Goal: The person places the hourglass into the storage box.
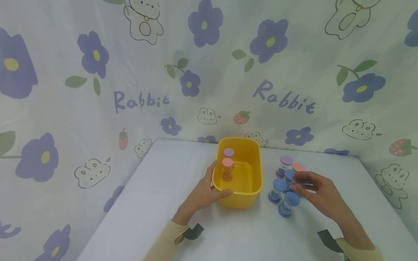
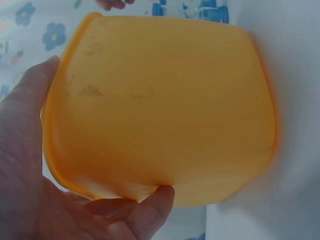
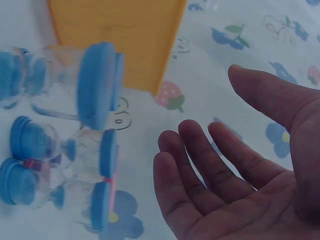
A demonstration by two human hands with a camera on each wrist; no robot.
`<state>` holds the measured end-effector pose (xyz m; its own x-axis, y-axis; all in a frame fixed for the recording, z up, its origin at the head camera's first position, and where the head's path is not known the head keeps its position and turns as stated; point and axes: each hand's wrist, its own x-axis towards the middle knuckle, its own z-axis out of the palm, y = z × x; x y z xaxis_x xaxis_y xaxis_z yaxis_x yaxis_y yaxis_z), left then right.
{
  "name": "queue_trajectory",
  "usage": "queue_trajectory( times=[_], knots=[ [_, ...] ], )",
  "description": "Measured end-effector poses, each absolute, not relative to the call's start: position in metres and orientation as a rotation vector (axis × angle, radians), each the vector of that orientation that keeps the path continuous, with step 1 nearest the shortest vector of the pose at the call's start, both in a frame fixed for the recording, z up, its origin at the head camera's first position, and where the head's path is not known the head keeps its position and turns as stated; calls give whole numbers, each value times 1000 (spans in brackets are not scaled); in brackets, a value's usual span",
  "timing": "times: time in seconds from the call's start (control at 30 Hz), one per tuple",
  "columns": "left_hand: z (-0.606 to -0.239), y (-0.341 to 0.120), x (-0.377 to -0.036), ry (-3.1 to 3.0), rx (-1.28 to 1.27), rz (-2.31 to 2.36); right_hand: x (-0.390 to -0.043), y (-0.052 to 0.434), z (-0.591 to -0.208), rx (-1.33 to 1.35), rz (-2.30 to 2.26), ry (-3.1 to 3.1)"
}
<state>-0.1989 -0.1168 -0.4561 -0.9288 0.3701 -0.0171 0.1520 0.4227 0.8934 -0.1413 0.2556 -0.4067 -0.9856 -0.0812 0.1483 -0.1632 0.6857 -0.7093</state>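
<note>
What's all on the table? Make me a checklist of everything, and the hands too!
Surface: white table, mostly bare.
Job's things: yellow tub with an orange sand timer and a purple-capped one standing inside; blue sand timers, a pink and a purple one grouped to its right.
Clutter: nothing seen.
Hands: left hand grips the tub's near left corner; right hand open, fingertips at the timer group.
Cables: nothing seen.
Surroundings: flower-and-rabbit cloth behind.
</note>
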Motion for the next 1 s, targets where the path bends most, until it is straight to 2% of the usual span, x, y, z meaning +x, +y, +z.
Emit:
queue_trajectory(
  times=[0.53,1.0],
  knots=[
    [-458,-116,-199,2475,469,1512,-129,264,-447,163,1342,-2809],
    [-458,-118,-200,2478,465,1505,-128,254,-459,-21,1391,-2926]
  ],
)
